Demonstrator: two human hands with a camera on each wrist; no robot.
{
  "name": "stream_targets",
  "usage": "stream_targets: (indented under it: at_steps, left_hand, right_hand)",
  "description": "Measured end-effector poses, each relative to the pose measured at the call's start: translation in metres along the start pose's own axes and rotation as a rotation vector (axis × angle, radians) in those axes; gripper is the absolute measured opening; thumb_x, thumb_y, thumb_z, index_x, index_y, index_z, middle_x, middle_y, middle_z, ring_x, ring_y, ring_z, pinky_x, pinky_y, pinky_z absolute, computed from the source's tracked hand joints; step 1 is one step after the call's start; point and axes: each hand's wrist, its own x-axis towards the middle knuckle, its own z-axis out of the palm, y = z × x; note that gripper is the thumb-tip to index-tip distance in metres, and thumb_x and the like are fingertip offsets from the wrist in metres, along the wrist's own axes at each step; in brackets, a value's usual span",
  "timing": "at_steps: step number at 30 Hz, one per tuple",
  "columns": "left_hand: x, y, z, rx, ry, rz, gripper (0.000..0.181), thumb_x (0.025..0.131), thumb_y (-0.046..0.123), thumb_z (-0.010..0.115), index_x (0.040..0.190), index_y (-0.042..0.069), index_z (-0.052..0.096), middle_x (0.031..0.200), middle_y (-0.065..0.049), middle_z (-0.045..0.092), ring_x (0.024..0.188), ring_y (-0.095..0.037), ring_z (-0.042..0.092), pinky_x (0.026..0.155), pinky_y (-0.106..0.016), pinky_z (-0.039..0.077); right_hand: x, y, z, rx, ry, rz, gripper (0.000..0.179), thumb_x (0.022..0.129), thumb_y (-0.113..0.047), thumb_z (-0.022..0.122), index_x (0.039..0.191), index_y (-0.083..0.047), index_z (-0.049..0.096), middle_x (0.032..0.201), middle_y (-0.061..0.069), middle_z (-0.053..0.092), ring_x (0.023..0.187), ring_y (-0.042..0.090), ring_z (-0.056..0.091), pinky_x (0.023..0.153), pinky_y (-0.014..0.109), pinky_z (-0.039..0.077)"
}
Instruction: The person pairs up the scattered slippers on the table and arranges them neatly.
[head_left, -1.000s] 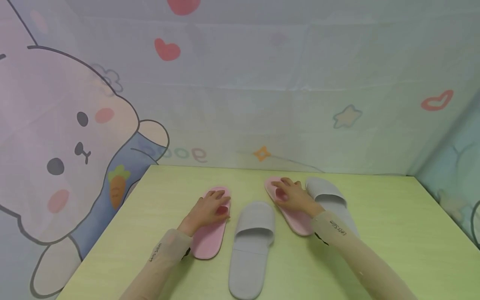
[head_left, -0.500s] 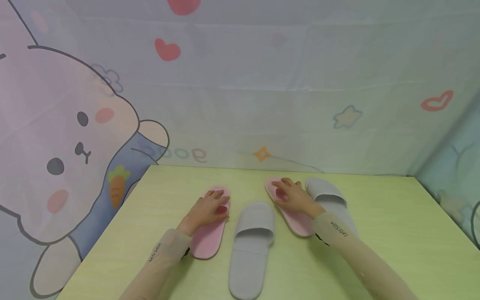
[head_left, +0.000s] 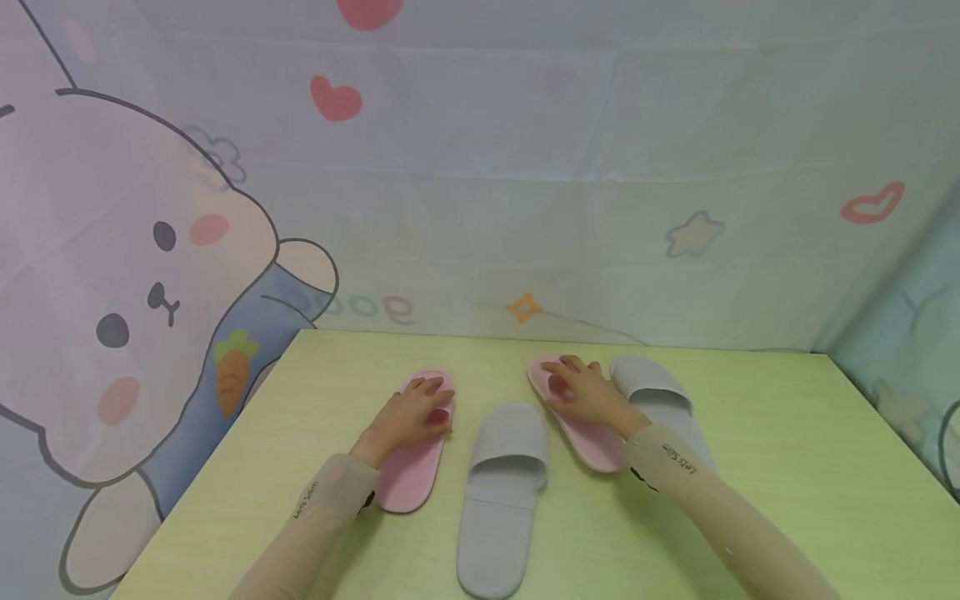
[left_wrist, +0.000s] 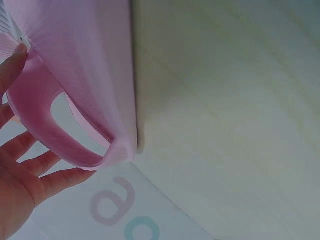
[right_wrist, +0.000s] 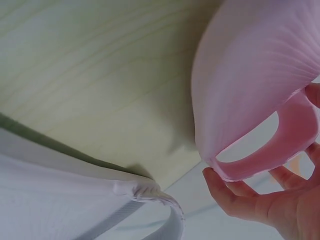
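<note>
In the head view my left hand (head_left: 405, 418) grips the pink slipper (head_left: 408, 479) on the left across its strap. The left wrist view shows the thumb at one side of that pink strap (left_wrist: 47, 122), with the fingers spread round to the other. My right hand (head_left: 588, 397) holds the second pink slipper (head_left: 597, 450), tilted toe to the left, the same way over its strap. Between the two lies a grey slipper (head_left: 497, 508), heel toward me. Another grey slipper (head_left: 651, 377) sits just right of my right hand, partly hidden by the forearm.
The slippers are on a pale yellow-green table (head_left: 780, 467). Behind it hangs a light cloth backdrop (head_left: 525, 208) printed with a cartoon rabbit, hearts and stars. A dark cable-like curve (head_left: 947, 454) shows at the far right edge.
My left hand and its pink slipper have shifted slightly to the left, away from the middle grey slipper. My right hand and its slipper have barely moved; both grey slippers stay put.
</note>
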Motion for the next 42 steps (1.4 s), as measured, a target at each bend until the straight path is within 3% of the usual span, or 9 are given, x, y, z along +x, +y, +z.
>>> stream_targets:
  at_steps: [9, 17, 23, 31, 37, 42]
  left_hand:
    - [0.001, -0.004, 0.000, 0.001, -0.032, -0.020, 0.047, 0.079, 0.030, 0.066, 0.120, 0.011, 0.053, 0.132, -0.017, 0.045, 0.121, -0.041, 0.040, 0.086, -0.061, 0.040]
    - [0.000, -0.007, 0.001, 0.011, -0.043, -0.051, 0.048, 0.081, 0.030, 0.063, 0.123, 0.012, 0.051, 0.134, -0.017, 0.043, 0.123, -0.041, 0.038, 0.087, -0.063, 0.037]
    - [0.000, -0.009, 0.000, 0.040, -0.022, -0.054, 0.045, 0.081, 0.028, 0.063, 0.122, 0.012, 0.052, 0.132, -0.016, 0.045, 0.121, -0.041, 0.040, 0.086, -0.062, 0.039]
    - [0.001, -0.012, 0.001, 0.096, 0.040, -0.007, 0.042, 0.078, 0.025, 0.067, 0.116, 0.010, 0.056, 0.125, -0.014, 0.052, 0.114, -0.038, 0.048, 0.079, -0.055, 0.046]
    - [0.002, -0.015, 0.001, 0.075, 0.064, 0.015, 0.038, 0.077, 0.022, 0.068, 0.111, 0.008, 0.058, 0.122, -0.015, 0.054, 0.111, -0.037, 0.050, 0.077, -0.052, 0.048]
    - [0.002, -0.016, -0.003, 0.023, 0.066, 0.021, 0.039, 0.077, 0.019, 0.068, 0.112, 0.005, 0.057, 0.122, -0.019, 0.053, 0.113, -0.039, 0.048, 0.084, -0.050, 0.047]
  right_hand:
    - [0.001, -0.014, -0.005, 0.005, -0.037, 0.023, 0.059, 0.081, -0.036, 0.060, 0.134, -0.024, 0.038, 0.138, 0.016, 0.035, 0.110, 0.048, 0.041, 0.074, 0.062, 0.043]
    - [0.006, -0.020, -0.007, -0.012, -0.010, 0.016, 0.058, 0.081, -0.039, 0.059, 0.134, -0.026, 0.038, 0.137, 0.014, 0.037, 0.108, 0.047, 0.042, 0.072, 0.061, 0.043]
    - [0.010, -0.023, -0.007, 0.000, -0.001, 0.023, 0.058, 0.081, -0.039, 0.058, 0.134, -0.027, 0.037, 0.138, 0.013, 0.036, 0.108, 0.047, 0.042, 0.072, 0.063, 0.042]
    - [0.014, -0.030, -0.010, 0.008, -0.001, 0.020, 0.058, 0.081, -0.040, 0.059, 0.133, -0.026, 0.038, 0.137, 0.014, 0.037, 0.104, 0.044, 0.043, 0.070, 0.061, 0.043]
    - [0.018, -0.037, -0.010, 0.013, 0.010, 0.009, 0.058, 0.080, -0.041, 0.059, 0.133, -0.027, 0.039, 0.136, 0.013, 0.038, 0.104, 0.042, 0.043, 0.070, 0.059, 0.044]
    - [0.021, -0.045, -0.011, 0.015, 0.024, -0.013, 0.058, 0.080, -0.039, 0.059, 0.133, -0.027, 0.039, 0.136, 0.012, 0.038, 0.103, 0.040, 0.043, 0.068, 0.057, 0.045]
